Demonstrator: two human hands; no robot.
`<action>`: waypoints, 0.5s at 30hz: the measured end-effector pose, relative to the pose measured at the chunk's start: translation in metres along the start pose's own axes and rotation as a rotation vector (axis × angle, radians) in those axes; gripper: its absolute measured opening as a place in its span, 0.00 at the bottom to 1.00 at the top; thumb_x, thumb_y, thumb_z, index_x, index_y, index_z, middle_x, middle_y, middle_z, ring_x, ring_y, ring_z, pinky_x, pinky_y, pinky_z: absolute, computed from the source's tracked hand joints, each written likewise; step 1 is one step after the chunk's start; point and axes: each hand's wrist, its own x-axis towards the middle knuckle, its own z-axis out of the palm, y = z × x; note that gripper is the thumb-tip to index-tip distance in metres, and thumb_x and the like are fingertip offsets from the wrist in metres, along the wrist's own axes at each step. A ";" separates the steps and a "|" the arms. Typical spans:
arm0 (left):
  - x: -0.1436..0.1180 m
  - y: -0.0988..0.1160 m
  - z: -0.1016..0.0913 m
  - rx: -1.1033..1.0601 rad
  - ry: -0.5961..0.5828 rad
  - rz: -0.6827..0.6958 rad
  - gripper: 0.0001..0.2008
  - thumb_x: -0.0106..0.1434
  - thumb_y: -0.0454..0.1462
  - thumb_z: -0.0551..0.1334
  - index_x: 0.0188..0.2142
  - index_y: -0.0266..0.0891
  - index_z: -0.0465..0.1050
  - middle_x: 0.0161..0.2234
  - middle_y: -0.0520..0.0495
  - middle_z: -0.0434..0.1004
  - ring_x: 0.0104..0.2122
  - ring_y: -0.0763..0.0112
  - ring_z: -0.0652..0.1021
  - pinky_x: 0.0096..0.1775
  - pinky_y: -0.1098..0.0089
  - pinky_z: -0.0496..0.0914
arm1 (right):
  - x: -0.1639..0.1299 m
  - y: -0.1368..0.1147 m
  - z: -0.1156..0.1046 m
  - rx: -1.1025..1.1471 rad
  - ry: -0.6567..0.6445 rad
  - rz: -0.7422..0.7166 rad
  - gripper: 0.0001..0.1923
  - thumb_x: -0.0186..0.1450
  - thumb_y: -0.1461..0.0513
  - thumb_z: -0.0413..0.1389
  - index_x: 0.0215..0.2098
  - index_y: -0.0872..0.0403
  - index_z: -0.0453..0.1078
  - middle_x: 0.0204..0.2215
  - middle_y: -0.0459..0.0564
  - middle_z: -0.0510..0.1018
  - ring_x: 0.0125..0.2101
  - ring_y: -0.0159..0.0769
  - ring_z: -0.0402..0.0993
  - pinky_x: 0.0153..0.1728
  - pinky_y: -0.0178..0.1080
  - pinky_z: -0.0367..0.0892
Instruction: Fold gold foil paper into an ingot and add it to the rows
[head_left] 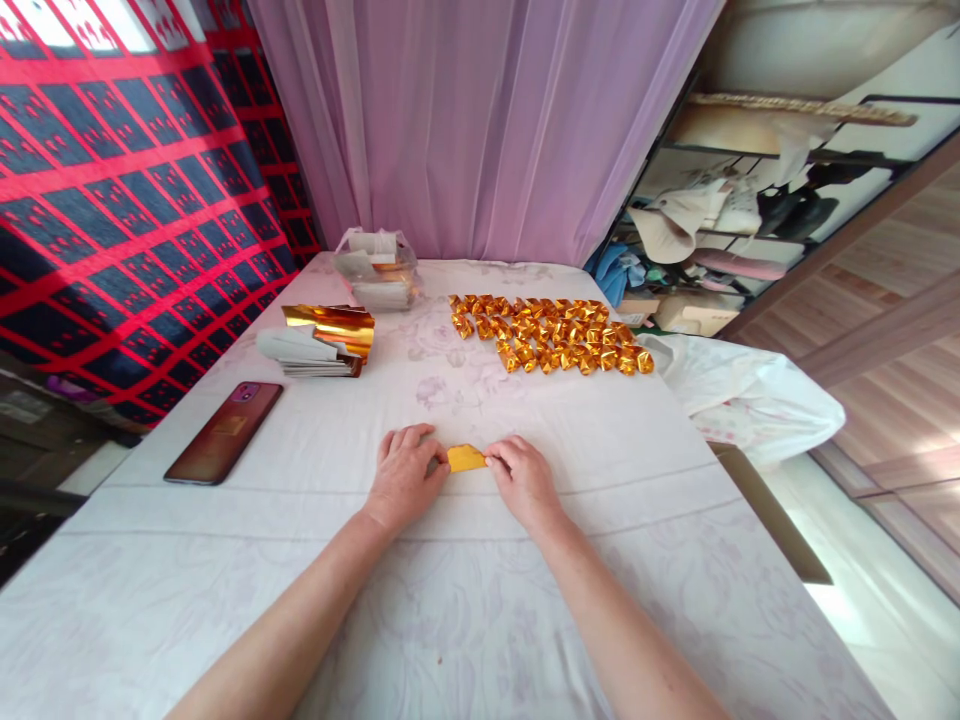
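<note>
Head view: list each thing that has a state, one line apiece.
Gold paper piece: partly folded, pinched at both ends on the tablecloth.
Left hand: gripping the piece's left end.
Right hand: gripping its right end.
Folded gold ingots: finished, laid in rows.
Gold paper stack: unfolded, top sheets curling.
Phone: flat, screen dark.
Plastic bag: open.

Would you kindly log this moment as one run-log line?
left hand: pinching gold paper | right hand: pinching same paper | folded gold pieces: grouped beyond | phone: left

One phone (pixel 223 432) — one gold paper (pixel 466 458) — two hands.
</note>
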 end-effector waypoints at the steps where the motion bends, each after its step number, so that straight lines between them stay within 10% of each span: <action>1: 0.000 -0.003 -0.001 -0.005 -0.010 0.009 0.05 0.62 0.35 0.62 0.35 0.45 0.78 0.54 0.44 0.72 0.55 0.56 0.70 0.58 0.49 0.59 | 0.000 0.001 0.000 0.011 -0.005 -0.004 0.09 0.63 0.70 0.54 0.34 0.52 0.75 0.32 0.48 0.78 0.35 0.37 0.74 0.38 0.37 0.66; 15: 0.000 -0.025 -0.002 -0.050 0.012 0.075 0.12 0.58 0.30 0.60 0.36 0.46 0.79 0.53 0.46 0.76 0.54 0.58 0.73 0.56 0.52 0.66 | -0.003 0.004 0.004 -0.006 0.044 -0.052 0.11 0.64 0.69 0.52 0.36 0.52 0.76 0.33 0.50 0.78 0.34 0.38 0.74 0.37 0.39 0.66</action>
